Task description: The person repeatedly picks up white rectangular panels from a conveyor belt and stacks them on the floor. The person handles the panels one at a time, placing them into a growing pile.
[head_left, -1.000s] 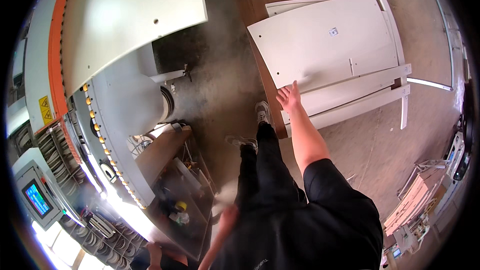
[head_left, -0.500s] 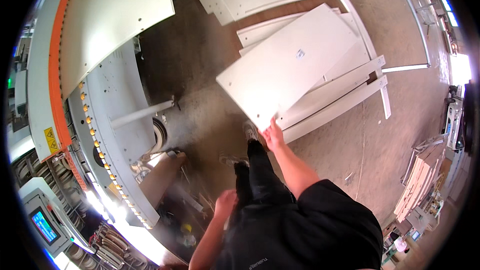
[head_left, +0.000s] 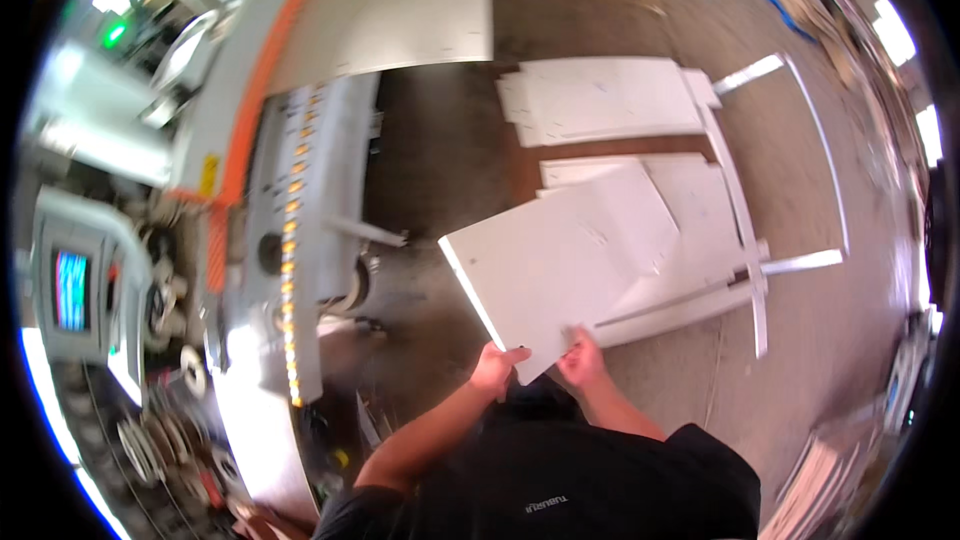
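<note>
A white rectangular panel [head_left: 540,265] with small drilled holes is tilted in front of me, its near corner close to my body. My left hand [head_left: 494,370] grips its left edge near that corner, thumb on top and the other fingers underneath. On the right edge, my right hand [head_left: 581,358] is closed around the board a short way from the same corner. Beyond it, other white panels [head_left: 700,210] lie stacked, partly covered by the held one. Another group of white panels [head_left: 610,100] lies farther off.
On the left runs a machine with an orange strip [head_left: 255,110], a row of yellow rollers [head_left: 291,270] and a large white board [head_left: 410,10] on it. A control screen [head_left: 72,290] stands at far left. A metal frame [head_left: 825,160] extends right of the stacks.
My left hand has come up from beside my leg and taken hold of the panel's left edge. The panel has been drawn nearer to me, and my view has turned.
</note>
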A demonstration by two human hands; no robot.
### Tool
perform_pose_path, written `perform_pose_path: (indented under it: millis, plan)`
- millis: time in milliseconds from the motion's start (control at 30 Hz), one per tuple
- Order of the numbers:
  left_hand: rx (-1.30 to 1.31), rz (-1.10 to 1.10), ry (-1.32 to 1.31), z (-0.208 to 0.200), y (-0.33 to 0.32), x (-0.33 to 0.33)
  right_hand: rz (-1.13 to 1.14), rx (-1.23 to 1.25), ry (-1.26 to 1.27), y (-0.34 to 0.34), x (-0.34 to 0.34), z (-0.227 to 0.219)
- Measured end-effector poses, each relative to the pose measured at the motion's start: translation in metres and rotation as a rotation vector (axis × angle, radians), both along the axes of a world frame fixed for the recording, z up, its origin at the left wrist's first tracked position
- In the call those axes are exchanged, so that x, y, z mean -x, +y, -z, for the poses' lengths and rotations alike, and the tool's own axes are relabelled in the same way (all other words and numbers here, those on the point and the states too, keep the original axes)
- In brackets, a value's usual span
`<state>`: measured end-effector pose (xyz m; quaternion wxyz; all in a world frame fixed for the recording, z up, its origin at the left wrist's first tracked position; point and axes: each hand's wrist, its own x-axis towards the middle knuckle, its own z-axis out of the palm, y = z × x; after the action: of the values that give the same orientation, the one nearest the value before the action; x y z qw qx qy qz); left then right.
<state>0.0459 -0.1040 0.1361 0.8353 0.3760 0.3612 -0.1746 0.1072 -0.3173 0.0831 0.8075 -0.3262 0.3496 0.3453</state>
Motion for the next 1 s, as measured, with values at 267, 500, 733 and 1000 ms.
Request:
perform_pose_path:
  millis: [267,500,733,1000]
  plan:
    - [-0.144,-0.151,-0.305,-0.140,0.119,0.144,0.044,-0.042,-0.156,-0.026,-0.057,-0.001]
    - [-0.187,-0.640,-0.169,-0.115,0.103,0.314,-0.191,-0.104,-0.303,0.038,-0.070,-0.026]
    - [-0.638,-1.019,0.424,-0.100,0.055,0.419,-0.661,-0.220,-0.323,0.159,-0.046,-0.043]
    - [-0.655,-1.485,0.725,-0.054,0.067,0.543,-1.149,-0.470,-0.233,0.323,0.084,-0.050]
